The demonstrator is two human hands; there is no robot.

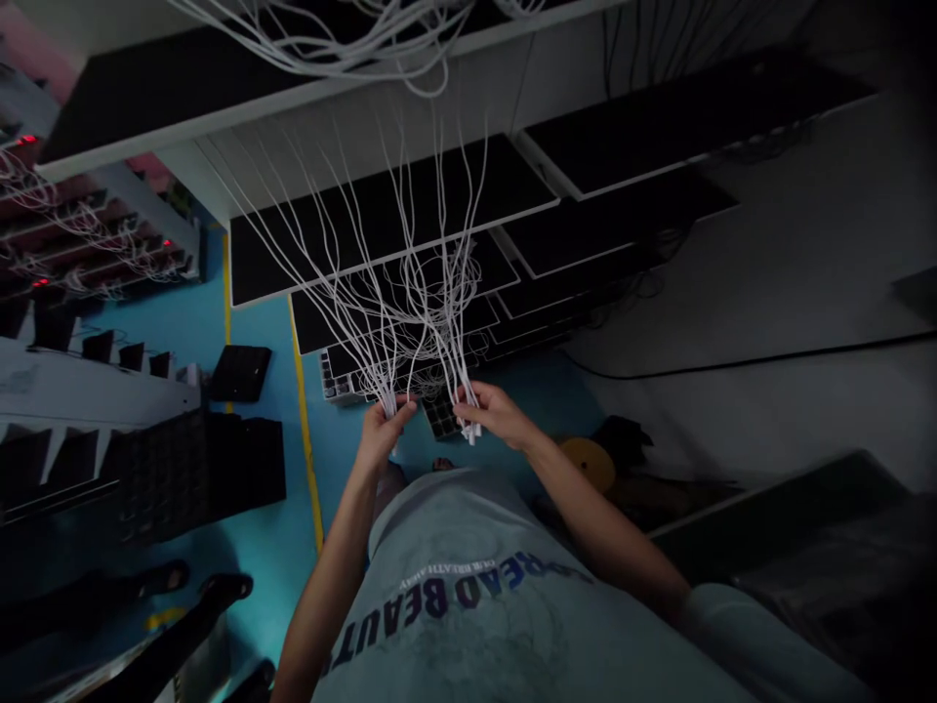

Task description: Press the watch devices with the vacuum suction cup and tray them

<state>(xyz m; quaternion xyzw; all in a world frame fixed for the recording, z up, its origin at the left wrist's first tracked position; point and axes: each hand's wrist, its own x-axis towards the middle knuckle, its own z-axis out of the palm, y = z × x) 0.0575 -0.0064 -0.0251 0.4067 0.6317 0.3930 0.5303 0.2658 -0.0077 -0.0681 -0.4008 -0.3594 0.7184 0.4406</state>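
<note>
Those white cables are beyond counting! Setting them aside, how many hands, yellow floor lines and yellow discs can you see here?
Hands: 2, left hand and right hand
Yellow floor lines: 2, one and another
Yellow disc: 1
Total: 5
</note>
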